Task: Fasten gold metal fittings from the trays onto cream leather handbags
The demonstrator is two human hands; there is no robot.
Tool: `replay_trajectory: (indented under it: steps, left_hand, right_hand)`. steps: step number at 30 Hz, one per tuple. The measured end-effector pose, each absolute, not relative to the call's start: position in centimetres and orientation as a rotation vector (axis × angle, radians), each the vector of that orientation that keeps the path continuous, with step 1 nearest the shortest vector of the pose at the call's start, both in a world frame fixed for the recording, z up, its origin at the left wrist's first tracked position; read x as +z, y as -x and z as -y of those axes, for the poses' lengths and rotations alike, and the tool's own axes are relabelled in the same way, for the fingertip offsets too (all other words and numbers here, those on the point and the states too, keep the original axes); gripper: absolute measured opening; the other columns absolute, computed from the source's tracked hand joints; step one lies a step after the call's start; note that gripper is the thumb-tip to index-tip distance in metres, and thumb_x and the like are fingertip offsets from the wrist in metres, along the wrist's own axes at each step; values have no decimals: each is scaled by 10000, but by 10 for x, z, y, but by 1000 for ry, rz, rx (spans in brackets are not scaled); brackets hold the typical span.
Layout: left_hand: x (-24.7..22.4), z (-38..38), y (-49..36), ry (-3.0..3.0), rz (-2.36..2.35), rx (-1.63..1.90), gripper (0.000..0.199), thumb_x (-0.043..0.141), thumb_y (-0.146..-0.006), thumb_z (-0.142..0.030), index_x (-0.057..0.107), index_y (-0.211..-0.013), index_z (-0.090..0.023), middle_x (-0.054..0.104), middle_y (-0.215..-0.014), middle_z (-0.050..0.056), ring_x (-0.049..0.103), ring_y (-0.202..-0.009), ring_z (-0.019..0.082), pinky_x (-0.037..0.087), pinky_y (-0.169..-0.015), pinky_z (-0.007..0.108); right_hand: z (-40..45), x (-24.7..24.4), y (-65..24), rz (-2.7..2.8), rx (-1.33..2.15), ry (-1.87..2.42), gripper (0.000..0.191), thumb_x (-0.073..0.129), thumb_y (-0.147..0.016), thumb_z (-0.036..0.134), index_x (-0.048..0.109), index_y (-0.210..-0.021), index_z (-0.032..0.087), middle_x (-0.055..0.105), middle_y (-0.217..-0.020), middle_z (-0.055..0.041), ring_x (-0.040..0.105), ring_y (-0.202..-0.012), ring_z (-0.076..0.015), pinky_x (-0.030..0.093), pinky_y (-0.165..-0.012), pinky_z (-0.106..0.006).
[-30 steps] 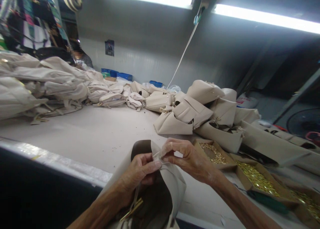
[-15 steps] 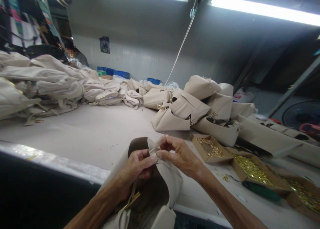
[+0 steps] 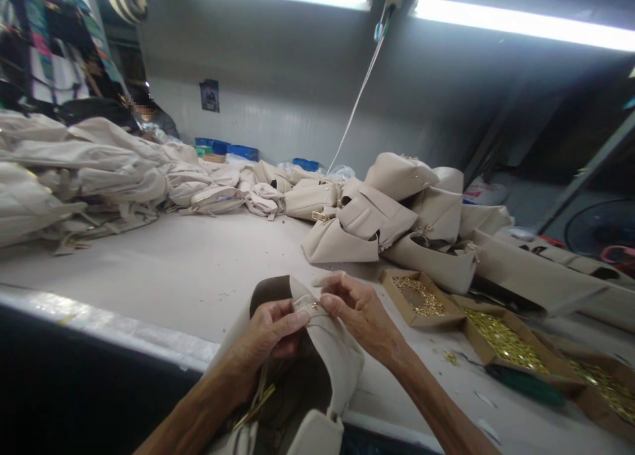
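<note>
A beige handbag (image 3: 342, 369) with a dark inside lies at the table's near edge, its mouth facing me. My left hand (image 3: 280, 326) pinches the bag's upper edge between thumb and fingers. Just to the right of that thumb, a small gold metal stud (image 3: 315, 305) shows on the strap end. My right hand (image 3: 360, 313) is close beside the stud, thumb and forefinger apart; whether its thumb touches the bag I cannot tell. A gold zip (image 3: 255, 405) runs inside the opening, below my left hand.
Open cardboard boxes of small gold fittings (image 3: 506, 336) stand at the right, with a green-handled tool (image 3: 528, 385) before them. Beige bags (image 3: 377, 210) are heaped behind. Pale fabric pieces (image 3: 114, 170) are piled at the left. A person (image 3: 159, 118) is at the far left.
My right thumb and forefinger have parted and drawn slightly right, uncovering the gold stud. My left hand keeps its grip on the bag. The view has shifted a little.
</note>
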State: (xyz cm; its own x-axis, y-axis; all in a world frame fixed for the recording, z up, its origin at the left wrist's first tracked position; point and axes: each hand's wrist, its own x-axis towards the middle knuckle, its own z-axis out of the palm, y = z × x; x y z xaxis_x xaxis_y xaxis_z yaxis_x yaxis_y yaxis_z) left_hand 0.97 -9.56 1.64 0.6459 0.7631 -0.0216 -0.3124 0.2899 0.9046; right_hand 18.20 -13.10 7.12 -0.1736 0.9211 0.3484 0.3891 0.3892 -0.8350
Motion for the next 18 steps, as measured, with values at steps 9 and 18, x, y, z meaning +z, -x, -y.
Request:
replay_trajectory:
  steps: [9,18]
  left_hand:
    - [16,98,-9,-1078,-522,780,510,782,-623,-548,633,-825,-104,441,-501,-61,269,-349,3,194,-357,162]
    - [16,94,-8,-1080,-547,762,535,804,-578,-556,640,-820,-108,463,-493,-53,304,-339,14,210,-352,165]
  right_hand:
    - [127,74,-176,1755,743,1215,285,721,-742,339,541,-628,150,506,-605,34,437,-584,-95,336,-555,-218]
    - [126,69,-170,1695,738,1173,295,714,-738,342,526,-615,151,462,-585,45,382,-573,-85,298,-532,-210]
